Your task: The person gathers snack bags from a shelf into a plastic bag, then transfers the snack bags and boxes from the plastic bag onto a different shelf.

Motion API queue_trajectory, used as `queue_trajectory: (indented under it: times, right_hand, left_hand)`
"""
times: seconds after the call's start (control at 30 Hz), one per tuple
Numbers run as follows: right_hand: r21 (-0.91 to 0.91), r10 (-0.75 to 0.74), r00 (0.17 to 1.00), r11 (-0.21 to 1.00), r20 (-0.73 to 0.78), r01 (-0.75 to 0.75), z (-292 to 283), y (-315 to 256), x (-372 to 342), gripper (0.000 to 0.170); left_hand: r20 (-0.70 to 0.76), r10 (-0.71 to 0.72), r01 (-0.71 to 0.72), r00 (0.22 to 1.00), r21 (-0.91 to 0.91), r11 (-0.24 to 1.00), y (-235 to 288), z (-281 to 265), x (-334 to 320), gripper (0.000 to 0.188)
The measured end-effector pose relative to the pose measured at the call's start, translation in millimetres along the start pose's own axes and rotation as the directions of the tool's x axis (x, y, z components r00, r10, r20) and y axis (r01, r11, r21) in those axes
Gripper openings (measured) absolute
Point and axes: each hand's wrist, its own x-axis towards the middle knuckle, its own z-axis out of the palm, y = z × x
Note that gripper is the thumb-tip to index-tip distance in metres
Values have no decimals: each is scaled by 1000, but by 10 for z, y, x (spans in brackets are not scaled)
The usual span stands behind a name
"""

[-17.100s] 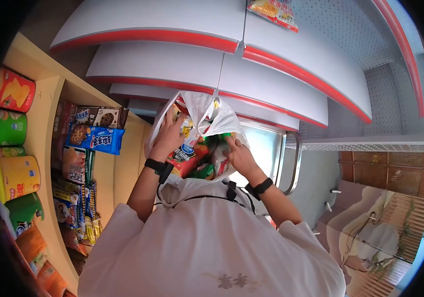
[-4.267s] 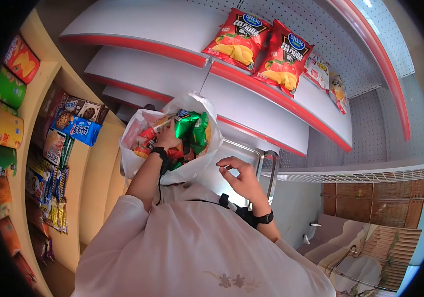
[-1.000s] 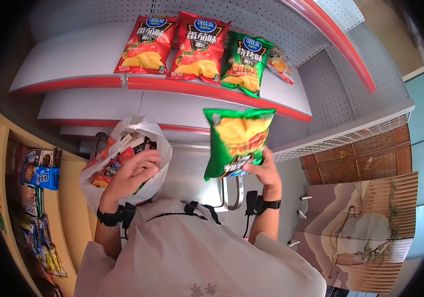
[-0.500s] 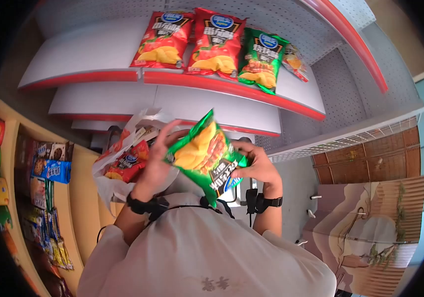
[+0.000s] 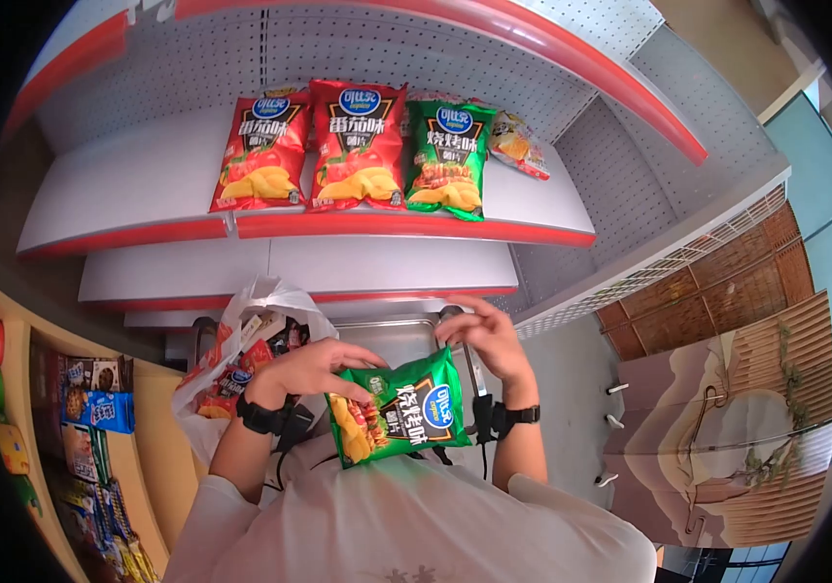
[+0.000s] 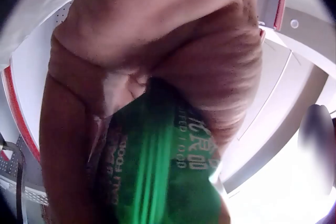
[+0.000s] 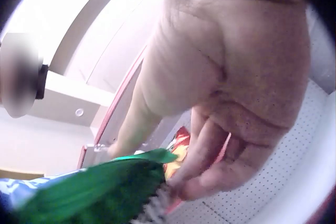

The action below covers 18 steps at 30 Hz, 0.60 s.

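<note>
One green bag [image 5: 401, 413] is before the shirt [image 5: 406, 525], one end gripped and partly covered by the fingers of the left hand [image 5: 307, 371]; right hand [image 5: 492, 345] at its upper corner, fingers loosely parted, contact unclear; one carrier bag [image 5: 290, 296], partly hidden behind the left arm [image 5: 241, 459].

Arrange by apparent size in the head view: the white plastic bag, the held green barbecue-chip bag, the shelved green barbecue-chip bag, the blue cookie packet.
1. White plastic bag
2. Held green barbecue-chip bag
3. Shelved green barbecue-chip bag
4. Blue cookie packet
The held bag is nearer the camera; true sizes are unsure.
</note>
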Motion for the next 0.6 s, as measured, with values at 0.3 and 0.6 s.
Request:
queue_trajectory:
  times: [0.3, 0.6]
  right_hand:
    - [102, -104, 994, 989, -18, 106, 261, 133, -209, 88]
    - [-454, -531, 732, 826, -427, 335, -1049, -1009, 566, 57]
  left_hand:
    - [-568, 386, -509, 727, -69, 858, -66, 371, 410, 59]
    - [-617, 314, -407, 722, -11, 913, -350, 221, -182, 45]
